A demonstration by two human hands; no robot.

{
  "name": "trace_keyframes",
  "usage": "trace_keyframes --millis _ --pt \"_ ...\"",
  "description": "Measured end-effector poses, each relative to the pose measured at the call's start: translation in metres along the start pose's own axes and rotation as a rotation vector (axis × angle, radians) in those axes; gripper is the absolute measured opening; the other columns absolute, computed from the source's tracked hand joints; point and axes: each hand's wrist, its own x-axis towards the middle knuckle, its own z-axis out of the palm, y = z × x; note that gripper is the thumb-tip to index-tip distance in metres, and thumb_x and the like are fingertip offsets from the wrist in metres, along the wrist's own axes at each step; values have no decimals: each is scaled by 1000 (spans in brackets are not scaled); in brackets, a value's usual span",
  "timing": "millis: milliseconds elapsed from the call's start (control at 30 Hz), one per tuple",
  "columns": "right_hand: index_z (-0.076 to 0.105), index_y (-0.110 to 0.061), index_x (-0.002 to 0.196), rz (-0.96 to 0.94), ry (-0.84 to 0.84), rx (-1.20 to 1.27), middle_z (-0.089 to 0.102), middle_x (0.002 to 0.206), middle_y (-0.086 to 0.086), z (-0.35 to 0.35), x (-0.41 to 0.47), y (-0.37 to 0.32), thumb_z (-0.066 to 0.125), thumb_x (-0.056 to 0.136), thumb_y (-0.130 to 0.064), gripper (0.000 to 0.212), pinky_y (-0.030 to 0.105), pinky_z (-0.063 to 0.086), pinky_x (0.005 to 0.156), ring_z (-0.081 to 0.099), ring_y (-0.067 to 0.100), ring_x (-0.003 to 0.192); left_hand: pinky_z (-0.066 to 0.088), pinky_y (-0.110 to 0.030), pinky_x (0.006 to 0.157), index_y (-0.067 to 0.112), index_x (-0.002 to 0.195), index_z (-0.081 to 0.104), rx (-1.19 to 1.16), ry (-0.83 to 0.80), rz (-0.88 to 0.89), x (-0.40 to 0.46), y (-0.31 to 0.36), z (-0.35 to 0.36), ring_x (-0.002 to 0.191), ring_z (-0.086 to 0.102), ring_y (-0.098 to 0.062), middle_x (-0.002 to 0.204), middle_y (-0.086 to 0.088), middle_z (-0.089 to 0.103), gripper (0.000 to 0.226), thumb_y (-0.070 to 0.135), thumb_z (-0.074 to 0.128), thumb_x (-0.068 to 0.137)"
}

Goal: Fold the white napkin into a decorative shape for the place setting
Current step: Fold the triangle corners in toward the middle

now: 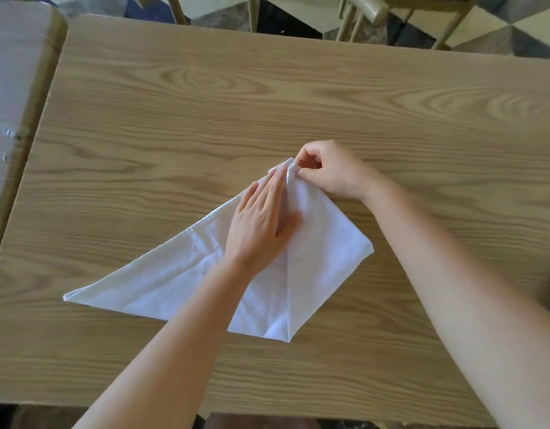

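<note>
Napkin fold partly built: right side turned up to the apex, left wing not yet folded.

The white napkin (pixel 323 243) lies flat near the front middle of the wood-grain table (pixel 267 97), a triangle with its right corner brought up to the top point. The left hand (pixel 261 224) rests open, palm down, pinning the centre line; the right hand (pixel 326 168) pinches the tip between thumb and fingertips. The left wing and any shaping seem left to do. A second table (pixel 10 72) stands beside; chairs (pixel 363 13) wait beyond.
</note>
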Motion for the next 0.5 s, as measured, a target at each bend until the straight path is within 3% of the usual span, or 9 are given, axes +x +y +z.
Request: trace_keyframes --millis 100,200,267,367,433,500 --pt "58 -32 69 22 57 -17 57 67 -19 2 5 1 63 81 -24 16 55 34 100 51 0 68 13 -26 111 11 147 23 71 3 14 0 -3 2 138 29 -21 156 -12 17 67 27 53 90" --pt "58 -32 70 53 114 -49 57 68 -20 4 7 5 65 81 -28 13 56 35 101 53 6 74 15 -31 113 9 144 31 166 -13 71 0 -5 5 140 27 -22 154 -10 23 58 28 45 91" --pt "60 -29 72 68 157 -48 57 68 -18 7 8 6 65 81 -29 11 53 36 100 55 9 77 17 -35 114 8 143 36 196 -22 83 -1 -6 8 141 25 -21 153 -7 28 54 29 42 93" --pt "60 -25 79 81 254 -119 59 72 -13 14 7 6 65 81 -30 7 38 33 94 57 11 79 18 -37 114 8 141 39 237 -30 89 -1 -7 11 141 25 -21 151 -4 32 52 29 40 94" --pt "59 -22 88 32 371 -189 58 83 -9 20 5 8 64 80 -31 12 33 28 82 57 15 88 19 -37 114 8 141 39 270 -35 86 -1 -6 11 141 26 -22 151 -4 33 52 29 39 94" --pt "59 -23 104 -31 475 -266 56 102 -3 27 4 10 62 81 -35 26 34 27 82 51 20 103 18 -38 113 7 141 39 302 -39 85 -1 -4 11 140 27 -23 150 -5 34 52 30 36 94"
